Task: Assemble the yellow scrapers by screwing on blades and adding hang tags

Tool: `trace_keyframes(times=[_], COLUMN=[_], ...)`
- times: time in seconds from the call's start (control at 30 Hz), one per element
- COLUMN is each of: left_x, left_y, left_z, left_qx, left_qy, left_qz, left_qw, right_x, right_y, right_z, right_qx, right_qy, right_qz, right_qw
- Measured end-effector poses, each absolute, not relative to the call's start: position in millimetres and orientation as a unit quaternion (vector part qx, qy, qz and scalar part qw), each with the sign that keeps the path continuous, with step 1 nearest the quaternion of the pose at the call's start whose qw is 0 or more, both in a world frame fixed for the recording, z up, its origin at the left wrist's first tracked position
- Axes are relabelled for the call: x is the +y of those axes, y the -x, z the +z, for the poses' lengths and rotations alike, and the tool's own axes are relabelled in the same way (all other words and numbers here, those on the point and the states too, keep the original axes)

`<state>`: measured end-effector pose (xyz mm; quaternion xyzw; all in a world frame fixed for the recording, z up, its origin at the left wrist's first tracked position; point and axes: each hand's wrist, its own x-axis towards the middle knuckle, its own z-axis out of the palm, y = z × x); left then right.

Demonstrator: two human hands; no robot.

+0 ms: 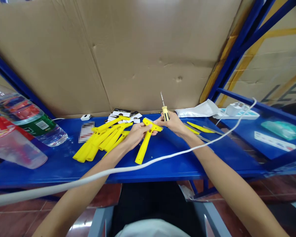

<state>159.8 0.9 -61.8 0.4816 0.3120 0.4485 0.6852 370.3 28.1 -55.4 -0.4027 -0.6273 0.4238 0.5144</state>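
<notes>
Holding a yellow T-shaped handle (pixel 143 148) by its crosspiece over a blue table (pixel 172 143), the left hand (pixel 136 133) has a closed grip; the right hand (pixel 174 124) clasps a screwdriver (pixel 165 113), tip up, fingers at the crosspiece. Fitting seems in hand; screwdriving would call for turning the tip down.

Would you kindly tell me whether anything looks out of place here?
Yes, the white cable: it loops from near the power strip at right and crosses in front of both forearms, where it might snag.
</notes>
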Motion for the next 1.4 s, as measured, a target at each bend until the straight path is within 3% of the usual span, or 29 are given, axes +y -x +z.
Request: trace_keyframes(times=[0.67, 1.4], left_x=[-10, -9], left_y=[-166, -172], left_z=[-60, -72], left_qx=[0.300, 0.261], left_qy=[-0.501, -0.498], left_qz=[0.468, 0.482], left_qw=[0.663, 0.672], right_x=[18, 19], right_y=[-371, -386], right_z=[-42, -39], right_qx=[-0.617, -0.649], right_qy=[0.361, 0.363], right_qz=[0.494, 0.495], right_qw=[0.494, 0.449])
